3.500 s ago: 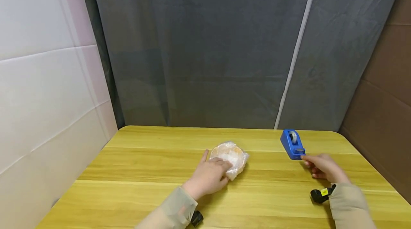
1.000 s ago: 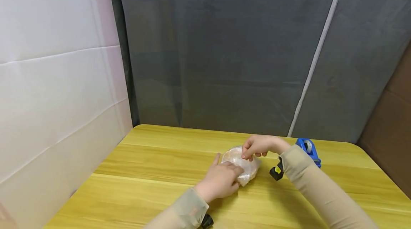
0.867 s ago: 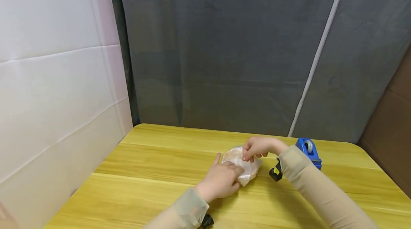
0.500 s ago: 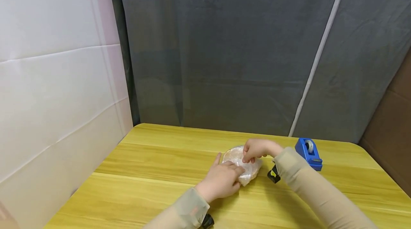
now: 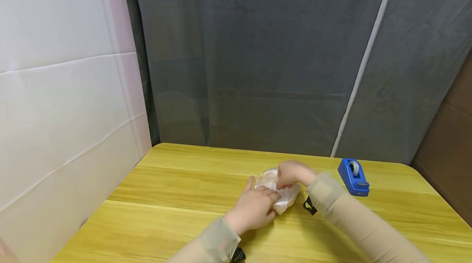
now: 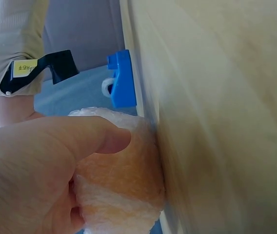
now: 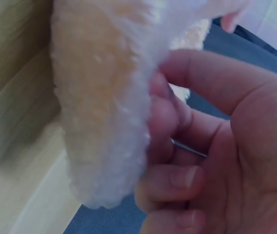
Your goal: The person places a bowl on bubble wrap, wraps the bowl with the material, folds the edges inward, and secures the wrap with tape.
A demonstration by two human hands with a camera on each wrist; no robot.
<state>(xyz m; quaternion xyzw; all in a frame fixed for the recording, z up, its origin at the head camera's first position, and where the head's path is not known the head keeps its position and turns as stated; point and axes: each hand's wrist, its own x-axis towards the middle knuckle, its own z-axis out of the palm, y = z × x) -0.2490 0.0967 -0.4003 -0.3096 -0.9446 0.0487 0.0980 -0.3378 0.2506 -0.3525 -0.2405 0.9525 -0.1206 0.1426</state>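
Observation:
A round, orange-tinted thing wrapped in bubble wrap [image 5: 288,202] sits mid-table. My left hand [image 5: 254,207] rests over its near left side with fingers spread and fairly straight. In the left wrist view the thumb [image 6: 113,140] lies along the wrap. From the right, my right hand [image 5: 291,174] bends down onto the bundle's top with curled fingers. Its thumb and fingertips [image 7: 162,114] are right against the wrap in the right wrist view; I cannot tell whether anything thin is between them. A blue tape dispenser [image 5: 353,177] with a clear roll stands to the right.
The yellow wood-grain table [image 5: 177,197] runs back to a dark grey curtain [image 5: 258,70]. A white panel [image 5: 66,91] borders the left, and a brown panel [image 5: 450,132] the right. The right forearm [image 5: 365,218] crosses the table's front right.
My right hand has left the tape dispenser and come left to the wrapped bundle. Over the last second it lowers slightly and curls further onto the top. The left hand keeps its place.

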